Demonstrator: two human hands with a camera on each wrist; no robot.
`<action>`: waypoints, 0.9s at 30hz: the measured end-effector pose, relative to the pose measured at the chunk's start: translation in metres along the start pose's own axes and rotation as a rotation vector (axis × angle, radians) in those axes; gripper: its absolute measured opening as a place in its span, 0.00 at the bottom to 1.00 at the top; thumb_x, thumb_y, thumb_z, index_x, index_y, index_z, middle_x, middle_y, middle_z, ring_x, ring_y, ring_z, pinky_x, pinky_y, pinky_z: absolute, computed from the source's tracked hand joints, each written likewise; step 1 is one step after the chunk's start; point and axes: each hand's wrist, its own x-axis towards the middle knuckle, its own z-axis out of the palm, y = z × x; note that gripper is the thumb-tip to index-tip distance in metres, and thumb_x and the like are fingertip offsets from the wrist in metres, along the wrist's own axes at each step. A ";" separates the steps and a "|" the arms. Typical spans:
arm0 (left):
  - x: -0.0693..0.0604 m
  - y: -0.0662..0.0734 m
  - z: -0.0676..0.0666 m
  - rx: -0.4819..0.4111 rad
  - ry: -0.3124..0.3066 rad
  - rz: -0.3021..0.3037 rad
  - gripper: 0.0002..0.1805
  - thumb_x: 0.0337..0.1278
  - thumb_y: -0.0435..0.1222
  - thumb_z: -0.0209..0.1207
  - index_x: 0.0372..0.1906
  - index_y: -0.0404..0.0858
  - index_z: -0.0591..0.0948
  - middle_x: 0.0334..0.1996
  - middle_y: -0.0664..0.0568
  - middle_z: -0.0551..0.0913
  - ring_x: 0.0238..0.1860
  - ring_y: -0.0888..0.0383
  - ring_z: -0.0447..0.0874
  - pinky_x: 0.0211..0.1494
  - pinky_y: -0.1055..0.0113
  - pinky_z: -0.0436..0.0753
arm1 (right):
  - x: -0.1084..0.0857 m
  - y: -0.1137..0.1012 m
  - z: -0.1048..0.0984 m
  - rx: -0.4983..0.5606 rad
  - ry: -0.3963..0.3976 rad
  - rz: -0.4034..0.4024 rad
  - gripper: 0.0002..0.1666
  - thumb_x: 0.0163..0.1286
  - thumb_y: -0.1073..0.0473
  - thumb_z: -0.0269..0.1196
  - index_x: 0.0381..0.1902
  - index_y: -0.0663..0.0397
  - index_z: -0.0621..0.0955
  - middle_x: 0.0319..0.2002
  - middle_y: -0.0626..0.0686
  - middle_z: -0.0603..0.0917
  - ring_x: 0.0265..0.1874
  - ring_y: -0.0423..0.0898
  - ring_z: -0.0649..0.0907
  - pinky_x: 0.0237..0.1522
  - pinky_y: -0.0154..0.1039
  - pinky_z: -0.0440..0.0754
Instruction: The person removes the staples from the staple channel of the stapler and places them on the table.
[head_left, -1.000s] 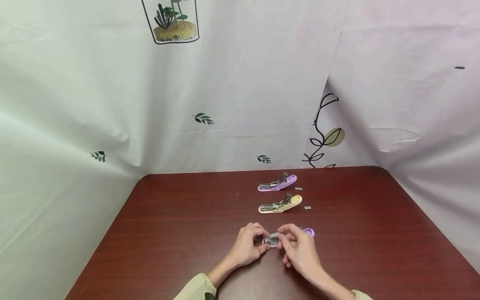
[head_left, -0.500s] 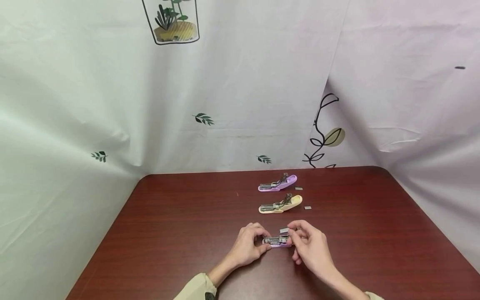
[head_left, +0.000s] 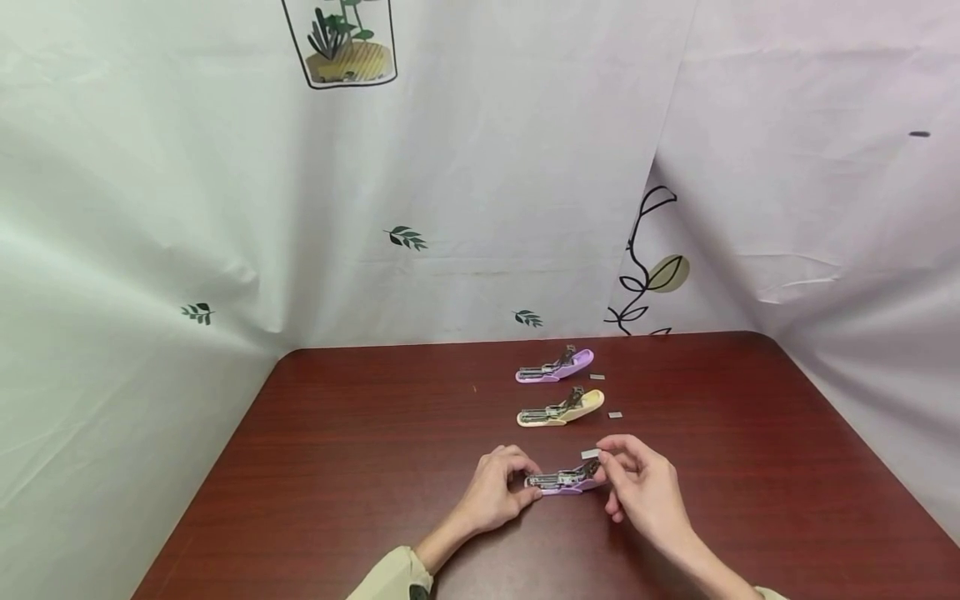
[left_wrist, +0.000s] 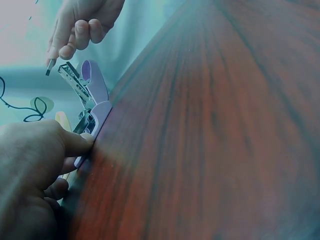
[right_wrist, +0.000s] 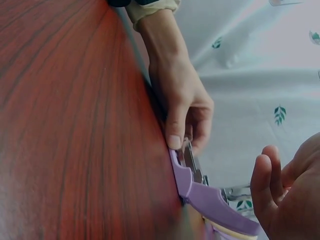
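An opened purple stapler (head_left: 564,490) lies on the table, its top cover and metal magazine swung up. My left hand (head_left: 495,490) pinches its left end between thumb and fingers, steadying it on the tabletop. Between thumb and forefinger, my right hand (head_left: 647,496) pinches a short grey strip of staples (head_left: 590,454). That strip is held above the stapler's raised part, apart from it in the left wrist view, where the purple cover (left_wrist: 96,82) stands up below the right hand (left_wrist: 85,30). The right wrist view does not show the strip.
Behind, an opened cream-yellow stapler (head_left: 542,421) and another opened purple stapler (head_left: 537,378) lie in a row. Small staple strips (head_left: 615,415) lie to their right, one beside each. A white printed cloth (head_left: 480,183) hangs along the dark red table's (head_left: 360,433) far edge.
My right hand has moved right and slightly away with the staple strip, uncovering more of the near purple stapler. My left hand has stayed in place on the stapler.
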 end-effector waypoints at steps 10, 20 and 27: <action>0.000 0.001 -0.001 -0.010 -0.014 -0.030 0.09 0.42 0.32 0.75 0.32 0.43 0.87 0.30 0.62 0.81 0.33 0.66 0.72 0.37 0.76 0.68 | 0.001 0.003 -0.014 -0.030 0.041 -0.011 0.06 0.70 0.71 0.61 0.44 0.66 0.80 0.22 0.57 0.84 0.07 0.44 0.76 0.09 0.39 0.75; 0.000 0.001 0.000 -0.009 -0.014 -0.034 0.09 0.42 0.32 0.75 0.32 0.43 0.87 0.31 0.62 0.81 0.34 0.66 0.72 0.37 0.76 0.68 | 0.002 0.008 -0.024 -0.058 0.085 -0.013 0.05 0.71 0.70 0.60 0.44 0.65 0.80 0.22 0.58 0.83 0.07 0.43 0.76 0.10 0.39 0.75; 0.000 0.000 0.000 -0.016 -0.013 -0.032 0.10 0.42 0.32 0.75 0.33 0.43 0.88 0.31 0.62 0.81 0.33 0.66 0.72 0.37 0.77 0.69 | 0.002 0.014 -0.030 -0.061 0.106 -0.015 0.06 0.73 0.69 0.59 0.46 0.65 0.79 0.23 0.58 0.83 0.07 0.43 0.76 0.10 0.38 0.75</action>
